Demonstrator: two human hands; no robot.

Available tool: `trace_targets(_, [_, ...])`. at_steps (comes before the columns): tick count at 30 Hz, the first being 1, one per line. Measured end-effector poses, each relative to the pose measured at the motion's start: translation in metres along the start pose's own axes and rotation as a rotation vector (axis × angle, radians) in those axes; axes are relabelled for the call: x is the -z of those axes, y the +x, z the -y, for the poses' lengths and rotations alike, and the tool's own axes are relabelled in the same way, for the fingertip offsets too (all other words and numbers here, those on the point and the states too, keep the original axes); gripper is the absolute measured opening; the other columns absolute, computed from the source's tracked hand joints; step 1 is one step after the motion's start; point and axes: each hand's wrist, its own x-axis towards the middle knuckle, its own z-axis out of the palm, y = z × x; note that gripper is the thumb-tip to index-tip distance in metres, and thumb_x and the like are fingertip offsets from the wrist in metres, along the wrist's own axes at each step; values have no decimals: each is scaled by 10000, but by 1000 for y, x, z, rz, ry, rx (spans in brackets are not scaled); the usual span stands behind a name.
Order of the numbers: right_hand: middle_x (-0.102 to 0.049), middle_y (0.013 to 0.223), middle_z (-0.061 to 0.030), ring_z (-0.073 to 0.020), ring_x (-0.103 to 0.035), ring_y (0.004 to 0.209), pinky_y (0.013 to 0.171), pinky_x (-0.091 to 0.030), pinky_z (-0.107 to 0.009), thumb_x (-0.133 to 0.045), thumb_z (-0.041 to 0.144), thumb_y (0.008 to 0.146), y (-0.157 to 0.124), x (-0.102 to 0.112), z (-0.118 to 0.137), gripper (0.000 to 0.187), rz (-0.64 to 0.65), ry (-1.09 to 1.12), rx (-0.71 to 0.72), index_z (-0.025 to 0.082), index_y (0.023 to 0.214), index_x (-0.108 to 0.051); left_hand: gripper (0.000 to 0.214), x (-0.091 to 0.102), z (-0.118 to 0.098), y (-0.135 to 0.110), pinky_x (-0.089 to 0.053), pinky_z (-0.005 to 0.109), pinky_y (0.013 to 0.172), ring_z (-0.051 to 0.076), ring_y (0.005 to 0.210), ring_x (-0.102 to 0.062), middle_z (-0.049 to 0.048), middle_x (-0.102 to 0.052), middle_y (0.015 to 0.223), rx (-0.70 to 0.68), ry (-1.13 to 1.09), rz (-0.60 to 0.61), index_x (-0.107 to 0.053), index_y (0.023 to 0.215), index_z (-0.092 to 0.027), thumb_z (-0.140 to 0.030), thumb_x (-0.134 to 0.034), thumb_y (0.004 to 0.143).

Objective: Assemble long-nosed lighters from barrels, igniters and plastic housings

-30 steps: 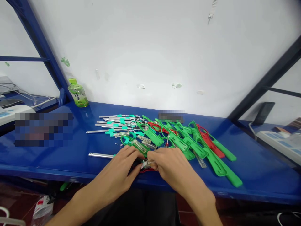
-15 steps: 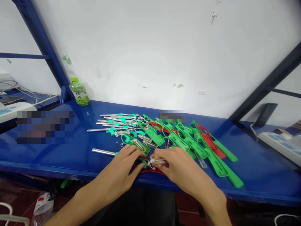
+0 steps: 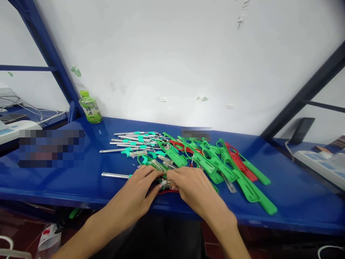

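Observation:
Near the table's front edge, my left hand (image 3: 142, 187) is closed around a lighter assembly, its metal tube (image 3: 115, 175) pointing left past my fingers. A strip of its red casing half (image 3: 168, 191) shows below my fingertips. My right hand (image 3: 192, 185) pinches a clear fuel tank (image 3: 167, 183) with a white end, right against the left fingertips over the red casing. My fingers hide most of the joint. Just beyond my hands lie loose clear tanks (image 3: 165, 158) and metal tubes with teal triggers (image 3: 138, 140).
Several green casing halves (image 3: 244, 180) and a red one (image 3: 241, 163) spread to the right on the blue table (image 3: 54, 180). A red-handled screwdriver (image 3: 192, 163) lies among them. A green-tea bottle (image 3: 91, 108) stands at the back left, before the white wall.
My right hand has moved left with the clear tank, closer to my left fingertips. The held tube has shifted slightly left. The loose parts lie as before.

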Motion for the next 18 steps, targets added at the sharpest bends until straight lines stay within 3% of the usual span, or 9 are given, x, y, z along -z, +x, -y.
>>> trace_targets(18, [-686,746,31,-139,-606,685,579,-176,-312,-552,-69,799,0,-12,1,296,-62,-45,94,226,810,-574,210,3,4,3,-544,418,915,258,1052,-657,63,-710,1094,-7,-13,-39,-754,1111,-219,-167,-559,1056])
